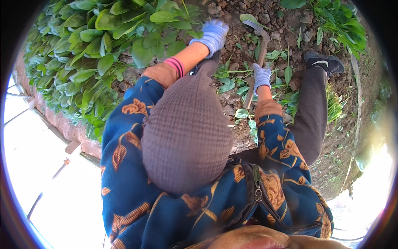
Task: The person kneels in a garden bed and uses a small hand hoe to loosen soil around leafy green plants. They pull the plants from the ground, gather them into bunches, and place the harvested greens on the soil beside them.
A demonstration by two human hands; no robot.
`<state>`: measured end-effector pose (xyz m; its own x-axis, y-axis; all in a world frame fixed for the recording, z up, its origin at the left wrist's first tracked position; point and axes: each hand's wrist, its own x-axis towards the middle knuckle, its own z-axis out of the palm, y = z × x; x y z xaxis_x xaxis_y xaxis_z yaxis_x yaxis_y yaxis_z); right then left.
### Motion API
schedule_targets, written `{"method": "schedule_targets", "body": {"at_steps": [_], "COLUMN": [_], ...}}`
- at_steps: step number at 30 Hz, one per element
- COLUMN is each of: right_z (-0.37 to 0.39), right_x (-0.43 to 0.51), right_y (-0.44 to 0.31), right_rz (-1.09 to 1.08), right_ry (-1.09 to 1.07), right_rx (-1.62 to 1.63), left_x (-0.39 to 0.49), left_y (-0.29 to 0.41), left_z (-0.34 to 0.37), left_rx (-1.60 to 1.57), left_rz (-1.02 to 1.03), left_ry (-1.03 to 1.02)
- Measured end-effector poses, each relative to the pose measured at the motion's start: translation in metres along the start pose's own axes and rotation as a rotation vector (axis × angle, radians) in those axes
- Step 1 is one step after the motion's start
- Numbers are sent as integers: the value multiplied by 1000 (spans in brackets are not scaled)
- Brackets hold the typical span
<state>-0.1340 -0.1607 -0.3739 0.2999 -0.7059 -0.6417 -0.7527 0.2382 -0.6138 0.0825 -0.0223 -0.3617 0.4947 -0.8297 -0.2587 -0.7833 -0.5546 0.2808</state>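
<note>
My left hand (213,37), in a pale blue knit glove, reaches past my bent knee beside broad-leaved green plants (143,51). It is blurred, and whether its fingers hold anything cannot be told. My right hand (262,76), gloved alike, is closed around the wooden handle (262,51) of a sickle. The sickle's curved metal blade (255,26) lies at the far end, over the soil and close to a loose green leaf (250,18). Cut leaves and stems (228,84) are scattered on the ground around the handle.
Dense leafy plants (77,56) fill the left side. More greens (342,28) stand at the upper right. Cloddy brown soil (279,18) lies between them. My dark shoe (325,62) rests on the soil at right, near a small pile of green stems (334,104) and a long thin strip (357,84).
</note>
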Motion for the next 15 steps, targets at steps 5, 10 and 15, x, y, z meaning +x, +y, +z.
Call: {"method": "schedule_targets", "body": {"at_steps": [5, 10, 15], "right_z": [29, 87, 113], "right_x": [-39, -24, -21], "right_y": [-53, -60, -69], "right_rz": [-55, -185, -237], "right_ry": [-98, -183, -239], "right_rx": [247, -244, -696], "left_x": [2, -3, -15], "left_y": [-69, -99, -102], "left_z": [18, 5, 8], "left_rx": [508, 439, 280], "left_rz": [-126, -186, -196], "left_ry": [52, -172, -224]}}
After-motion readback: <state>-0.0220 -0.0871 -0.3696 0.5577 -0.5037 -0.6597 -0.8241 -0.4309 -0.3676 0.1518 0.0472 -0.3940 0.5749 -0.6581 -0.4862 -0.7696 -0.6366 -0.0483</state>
